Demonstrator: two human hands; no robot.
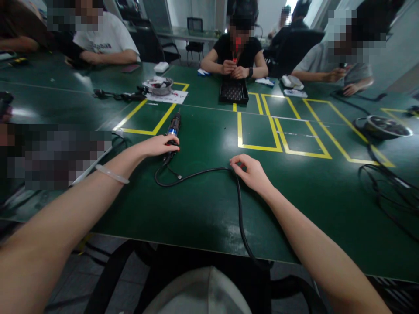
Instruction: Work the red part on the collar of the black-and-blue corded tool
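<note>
My left hand (160,145) is closed over the rear of a black electric screwdriver (174,125) with a blue band, which lies on the green table with its bit pointing away from me. A black cable (193,175) leaves the tool's back end and loops to the right. Further along, my right hand (248,170) has its fingers curled together on that cable near the table surface. Past this hand the cable (241,218) runs toward me and over the table's front edge. Part of the tool's body is hidden under my left fingers.
Yellow tape (260,148) marks rectangles on the green table (203,209). A black tray (233,91) stands across from me, before a person at work. At back left is a bowl (160,86) of parts; at right are another bowl (388,126) and tangled cables (393,183).
</note>
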